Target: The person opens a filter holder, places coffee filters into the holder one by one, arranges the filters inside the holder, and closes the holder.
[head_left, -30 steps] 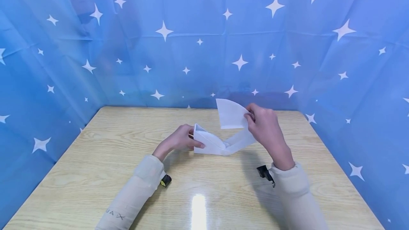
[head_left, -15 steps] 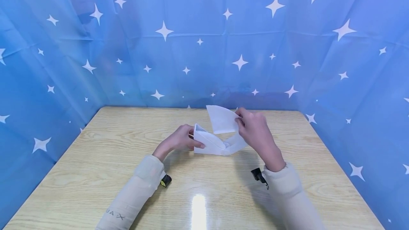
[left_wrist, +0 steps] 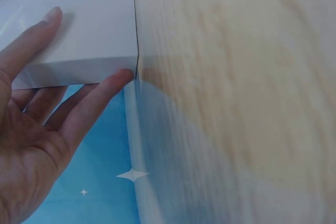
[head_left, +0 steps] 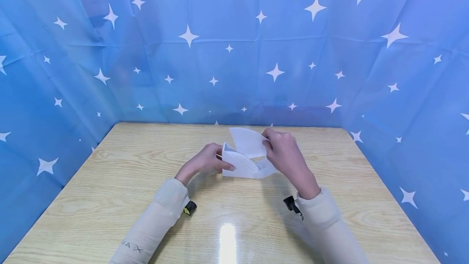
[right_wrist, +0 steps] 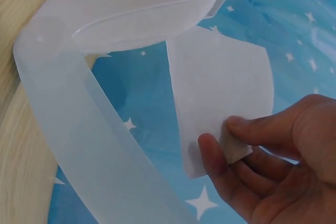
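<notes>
On the table stands a white case [head_left: 238, 167] with a slanting, curved mouth. Its translucent lid [right_wrist: 100, 119] is swung away, joined at a round pivot in the right wrist view. My left hand [head_left: 208, 159] grips the case at its left end, thumb on the near face and fingertips under the edge in the left wrist view. A thin white sheet [right_wrist: 223, 87] with one curved edge and a dotted line along another is pinched between thumb and fingers of my right hand [head_left: 287, 154]. In the head view the sheet overlaps the case's mouth from behind.
The wood-grain table [head_left: 121, 199] ends just behind the case, before a blue curtain [head_left: 234, 52] with white stars. Small black devices hang at both wrists, one by the left cuff [head_left: 170, 196]. A bright reflection lies near the front.
My right hand has moved left and slightly down, bringing the white sheet over to the case's mouth. The left hand and the case have kept their place.
</notes>
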### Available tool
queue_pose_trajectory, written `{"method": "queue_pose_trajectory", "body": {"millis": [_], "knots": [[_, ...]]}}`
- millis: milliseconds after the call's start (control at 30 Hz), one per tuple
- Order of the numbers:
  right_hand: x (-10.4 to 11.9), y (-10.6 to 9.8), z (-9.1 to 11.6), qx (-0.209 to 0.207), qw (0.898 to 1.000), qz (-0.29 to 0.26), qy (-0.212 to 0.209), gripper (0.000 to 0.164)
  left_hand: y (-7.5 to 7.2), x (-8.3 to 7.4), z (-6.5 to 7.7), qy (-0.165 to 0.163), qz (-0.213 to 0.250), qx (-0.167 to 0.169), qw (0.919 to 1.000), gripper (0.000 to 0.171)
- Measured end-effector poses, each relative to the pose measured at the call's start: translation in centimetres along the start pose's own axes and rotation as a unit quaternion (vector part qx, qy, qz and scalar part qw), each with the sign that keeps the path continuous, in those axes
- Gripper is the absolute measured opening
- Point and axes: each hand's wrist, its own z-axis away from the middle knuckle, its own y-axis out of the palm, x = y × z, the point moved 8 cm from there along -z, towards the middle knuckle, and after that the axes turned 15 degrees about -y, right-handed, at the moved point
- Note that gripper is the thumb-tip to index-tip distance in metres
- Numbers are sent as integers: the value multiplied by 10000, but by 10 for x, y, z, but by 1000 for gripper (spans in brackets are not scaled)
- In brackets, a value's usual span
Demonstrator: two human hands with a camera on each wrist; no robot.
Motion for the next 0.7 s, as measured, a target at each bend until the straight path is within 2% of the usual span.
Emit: {"method": "queue_pose_trajectory", "body": {"millis": [300, 700], "knots": [[5, 8, -1, 186, 9997, -145, -24, 13, 0, 0, 0, 0, 16, -10, 10000, 31], [9, 14, -1, 239, 9993, -267, -94, 9, 0, 0, 0, 52, 35, -27, 10000, 31]]}}
